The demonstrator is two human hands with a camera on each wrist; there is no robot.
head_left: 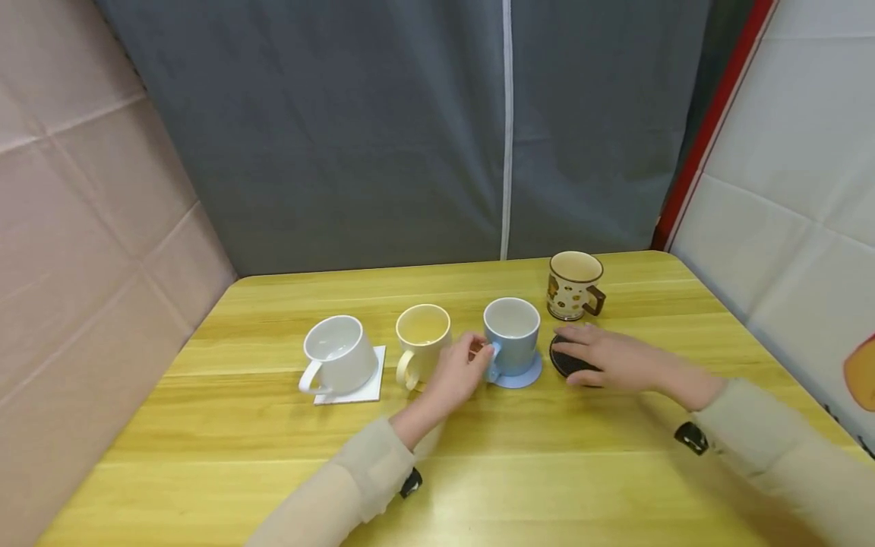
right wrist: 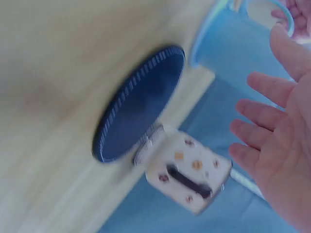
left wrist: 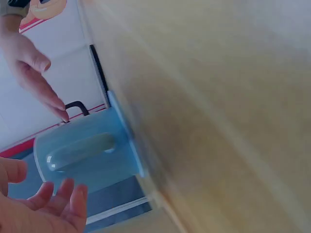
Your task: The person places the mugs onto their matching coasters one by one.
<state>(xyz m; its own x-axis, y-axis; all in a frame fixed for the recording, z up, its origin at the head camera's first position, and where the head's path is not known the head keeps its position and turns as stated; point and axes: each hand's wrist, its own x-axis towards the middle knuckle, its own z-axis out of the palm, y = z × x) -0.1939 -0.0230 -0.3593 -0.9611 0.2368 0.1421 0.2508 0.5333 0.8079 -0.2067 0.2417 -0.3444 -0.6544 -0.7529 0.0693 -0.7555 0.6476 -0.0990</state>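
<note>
My left hand (head_left: pixel 456 374) is beside the handle of a blue mug (head_left: pixel 514 346), which stands upright on a round blue coaster (head_left: pixel 529 377). In the left wrist view, its fingers (left wrist: pixel 63 196) are loosely bent with a gap to the thumb and hold nothing. With fingers spread, my right hand (head_left: pixel 608 358) hovers over a round black coaster (right wrist: pixel 141 107) with a ridged edge, partly hiding it in the head view. Behind that coaster stands a cream patterned mug (head_left: pixel 573 285) with a brown rim and handle, directly on the table.
Left of the blue mug stands a pale yellow mug (head_left: pixel 422 325), partly behind my left hand. Farther left, a white mug (head_left: pixel 345 363) sits on a square white coaster (head_left: pixel 372 387). A grey curtain (head_left: pixel 342 152) hangs behind the wooden table (head_left: pixel 273 471).
</note>
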